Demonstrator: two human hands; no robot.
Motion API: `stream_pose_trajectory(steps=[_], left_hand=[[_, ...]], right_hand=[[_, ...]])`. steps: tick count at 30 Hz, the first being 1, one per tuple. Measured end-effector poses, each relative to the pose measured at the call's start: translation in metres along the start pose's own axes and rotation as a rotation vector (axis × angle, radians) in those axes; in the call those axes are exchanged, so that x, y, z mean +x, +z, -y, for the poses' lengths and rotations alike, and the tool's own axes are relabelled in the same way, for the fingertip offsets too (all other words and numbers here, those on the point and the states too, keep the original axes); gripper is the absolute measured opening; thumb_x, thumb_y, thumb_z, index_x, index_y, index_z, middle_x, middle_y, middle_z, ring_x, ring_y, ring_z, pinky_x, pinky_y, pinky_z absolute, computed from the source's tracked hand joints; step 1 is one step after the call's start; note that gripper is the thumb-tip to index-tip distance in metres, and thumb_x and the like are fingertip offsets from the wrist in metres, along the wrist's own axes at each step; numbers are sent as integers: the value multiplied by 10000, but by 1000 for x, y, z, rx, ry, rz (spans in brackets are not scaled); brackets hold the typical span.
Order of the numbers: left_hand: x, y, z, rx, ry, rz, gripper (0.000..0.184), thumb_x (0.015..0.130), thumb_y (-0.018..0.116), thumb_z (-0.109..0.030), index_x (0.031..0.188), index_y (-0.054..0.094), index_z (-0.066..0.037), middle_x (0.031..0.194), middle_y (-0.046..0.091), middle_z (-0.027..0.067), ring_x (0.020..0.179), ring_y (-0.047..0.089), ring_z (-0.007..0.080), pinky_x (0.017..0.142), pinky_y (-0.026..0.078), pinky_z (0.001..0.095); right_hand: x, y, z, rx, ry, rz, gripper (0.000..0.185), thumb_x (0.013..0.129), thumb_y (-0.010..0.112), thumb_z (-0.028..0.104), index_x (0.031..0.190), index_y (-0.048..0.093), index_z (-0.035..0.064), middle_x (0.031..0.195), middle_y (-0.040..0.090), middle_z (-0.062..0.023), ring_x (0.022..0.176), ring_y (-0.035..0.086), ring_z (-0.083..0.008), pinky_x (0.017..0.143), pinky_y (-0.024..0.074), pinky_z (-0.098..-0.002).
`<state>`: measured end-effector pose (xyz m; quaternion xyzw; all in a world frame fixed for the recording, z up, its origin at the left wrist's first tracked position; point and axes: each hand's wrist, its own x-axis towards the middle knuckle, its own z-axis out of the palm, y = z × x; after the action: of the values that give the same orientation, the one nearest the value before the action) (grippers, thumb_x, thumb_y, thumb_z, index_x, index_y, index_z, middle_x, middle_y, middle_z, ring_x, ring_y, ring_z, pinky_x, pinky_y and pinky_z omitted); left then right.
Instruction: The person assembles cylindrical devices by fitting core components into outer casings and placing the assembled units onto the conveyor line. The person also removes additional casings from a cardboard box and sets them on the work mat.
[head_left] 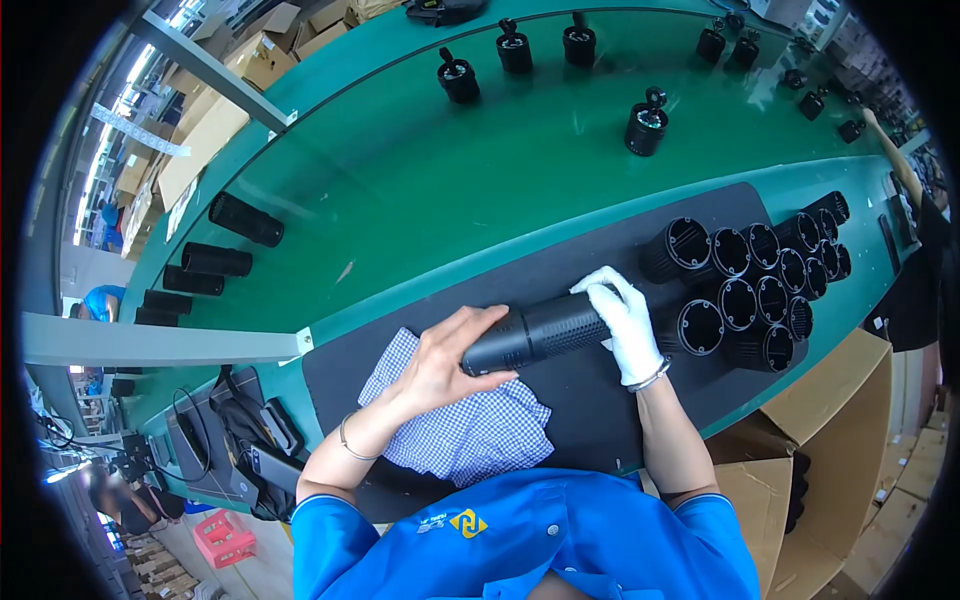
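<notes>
Black and smooth at one end, finely perforated at the other, a dark plastic-looking cylinder lies crosswise between a person's two hands, in front of the chest. The bare left hand grips its smooth end, with the thumb along the near side and the fingers on the far side. The right hand, in a white fabric glove, is closed around the perforated end. A thin metal bangle circles the left wrist, and the person wears a bright blue short-sleeved shirt with a yellow emblem.

Beneath the hands spreads a flat dark grey mat. On it, under and beside the left forearm, is a crumpled blue-and-white checked cloth; whether the cylinder touches the cloth, I cannot tell. Just to the right of the gloved hand, a cluster of black ribbed tubes stands close together on the mat, open ends toward the camera.

Beyond the mat runs a wide, glossy green belt. Small black round fittings with knob-like tops stand spaced along it, and several dark cylinders lie on their sides at its left. At lower right is an open brown cardboard box; at lower left, a red plastic stool sits on the floor. A co-worker's bare arm reaches in at far right.
</notes>
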<state>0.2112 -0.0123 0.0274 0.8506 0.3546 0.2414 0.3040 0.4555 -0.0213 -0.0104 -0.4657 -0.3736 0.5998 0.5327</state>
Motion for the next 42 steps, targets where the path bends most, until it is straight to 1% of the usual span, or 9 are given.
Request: stream_pose_trajectory(steps=[6, 10, 15, 21, 31, 36, 38, 40, 42], left_hand=[[-1, 18, 1, 77, 87, -109, 712, 604, 848, -178, 1228, 547, -17, 1083, 628, 161, 837, 626, 264, 707, 560, 318], [-1, 16, 2, -426, -275, 39, 694, 613, 834, -131, 1225, 540, 12, 1064, 633, 178, 825, 638, 264, 675, 566, 311], [7, 13, -2, -51, 54, -62, 712, 586, 855, -148, 1215, 558, 5, 1071, 638, 161, 867, 632, 262, 716, 565, 318], [10, 8, -3, 17, 55, -47, 724, 582, 857, -147, 1221, 555, 6, 1055, 640, 156, 849, 632, 257, 711, 562, 312], [3, 11, 0, -56, -95, 69, 684, 631, 806, -129, 1238, 516, 0, 974, 634, 153, 813, 629, 247, 687, 546, 320], [22, 5, -4, 201, 31, 133, 705, 629, 756, -108, 1257, 443, -38, 958, 629, 114, 842, 607, 261, 822, 483, 371], [24, 1, 7, 153, 35, 93, 710, 626, 736, -94, 1262, 422, -50, 966, 619, 99, 856, 595, 257, 863, 454, 373], [33, -12, 24, -251, -222, 55, 699, 612, 717, -73, 1255, 441, -56, 1006, 587, 80, 868, 574, 225, 852, 447, 337], [46, -38, 57, -276, -386, -175, 663, 606, 714, -33, 1222, 470, -44, 1030, 578, 91, 879, 569, 200, 809, 466, 312]], right_hand=[[0, -2, 8, -14, -2, -28, 99, 864, 543, 122, 840, 599, 44, 745, 512, -6, 643, 397, -65, 563, 304, -190], [-6, 1, 8, -213, -20, -100, 142, 882, 523, 149, 814, 585, 42, 728, 498, 5, 614, 379, -62, 556, 299, -189], [-2, -9, 7, -87, 15, -52, 151, 887, 528, 163, 808, 574, 42, 702, 487, 12, 599, 373, -63, 547, 292, -190], [-2, -6, 5, 103, 91, -86, 148, 886, 536, 168, 818, 577, 43, 688, 480, 8, 604, 378, -68, 549, 302, -199], [-9, 1, 5, -224, 95, -75, 139, 843, 605, 149, 925, 585, 39, 779, 547, -33, 688, 478, -100, 602, 366, -207], [-16, 9, 37, -139, -140, 228, 488, 758, 685, 103, 1212, 516, 44, 1018, 590, -102, 805, 554, -161, 708, 428, -238], [-18, 12, 28, 200, -122, 291, 669, 715, 708, 78, 1318, 418, 60, 1129, 557, -124, 854, 567, -191, 764, 440, -273], [-20, 14, 18, 531, -84, 334, 857, 672, 730, 54, 1423, 319, 77, 1240, 523, -146, 903, 580, -221, 820, 452, -307], [-19, 15, 9, 425, -84, 375, 881, 666, 741, 74, 1432, 304, 77, 1255, 516, -154, 916, 583, -227, 812, 461, -310]])
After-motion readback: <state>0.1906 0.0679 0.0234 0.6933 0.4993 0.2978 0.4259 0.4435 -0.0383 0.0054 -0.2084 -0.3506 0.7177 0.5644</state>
